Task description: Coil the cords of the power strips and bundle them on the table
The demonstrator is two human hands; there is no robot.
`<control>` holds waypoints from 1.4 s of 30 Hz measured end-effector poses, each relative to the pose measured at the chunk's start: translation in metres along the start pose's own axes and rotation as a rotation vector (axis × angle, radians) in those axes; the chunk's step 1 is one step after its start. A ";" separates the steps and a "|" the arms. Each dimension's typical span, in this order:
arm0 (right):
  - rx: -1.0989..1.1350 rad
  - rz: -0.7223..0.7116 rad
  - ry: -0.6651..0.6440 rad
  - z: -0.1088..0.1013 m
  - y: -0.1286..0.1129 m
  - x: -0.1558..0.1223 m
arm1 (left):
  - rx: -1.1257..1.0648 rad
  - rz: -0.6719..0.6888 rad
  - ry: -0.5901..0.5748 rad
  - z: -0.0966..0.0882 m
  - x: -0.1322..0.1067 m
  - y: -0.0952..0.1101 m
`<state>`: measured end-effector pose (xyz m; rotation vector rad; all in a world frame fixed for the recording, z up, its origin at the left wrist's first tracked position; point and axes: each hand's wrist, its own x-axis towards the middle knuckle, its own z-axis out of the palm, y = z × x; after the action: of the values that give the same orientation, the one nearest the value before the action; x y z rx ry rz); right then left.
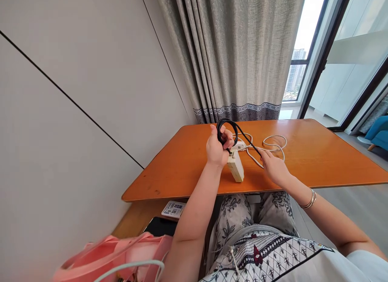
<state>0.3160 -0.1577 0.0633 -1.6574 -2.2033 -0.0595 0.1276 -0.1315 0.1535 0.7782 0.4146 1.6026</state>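
Two hands are at work over the orange table (318, 152), and I read this as the middle of coiling a cord. My left hand (216, 146) is closed in a fist around a small loop of black cable (226, 126), the coil standing up above the knuckles at about twelve o'clock from the fist. From the coil the cable runs taut toward four o'clock, down to my right hand (274, 166), whose fingers are pinched lightly on the free run of it, the palm low over the tabletop.

Just below the left fist, at five o'clock, a cream power strip (235, 166) lies on the table; whether the black cable is plugged into it I cannot tell. Its white cord (274, 142) loops loosely at one o'clock from the right hand.

My judgement: one or two turns are made, with the straight stretch left to gather. The next move calls for the right hand to feed slack up and around the fist without dragging the strip or snagging the white cord.

At seven o'clock, a pink bag (121, 253) sits on the bench.
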 end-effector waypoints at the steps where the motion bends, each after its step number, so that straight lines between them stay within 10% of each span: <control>1: -0.084 -0.014 -0.005 -0.005 -0.003 0.000 | 0.035 0.016 -0.011 -0.001 -0.001 -0.003; 8: -0.208 -0.296 0.036 -0.057 -0.030 -0.008 | 0.286 0.182 -0.197 -0.004 -0.008 -0.016; 16: 0.702 -0.498 -0.179 -0.108 -0.053 -0.006 | 0.443 0.161 -0.391 -0.007 -0.018 -0.022; 22: 1.032 -0.630 -0.326 -0.109 -0.040 0.004 | 0.348 0.089 -0.282 -0.005 -0.018 -0.019; 27: 0.897 -0.573 -0.158 -0.120 -0.036 -0.004 | 0.275 0.011 -0.138 -0.001 -0.014 -0.014; 33: 0.949 -0.429 0.367 -0.131 -0.038 0.017 | 0.279 -0.257 -0.342 0.001 -0.016 -0.009; 42: 1.061 -0.466 0.331 -0.102 -0.039 0.070 | 0.136 -0.324 -0.358 0.004 -0.020 -0.008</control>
<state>0.2913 -0.1315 0.1881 -0.5063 -1.7758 0.5636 0.1365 -0.1501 0.1464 1.0242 0.3697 1.1147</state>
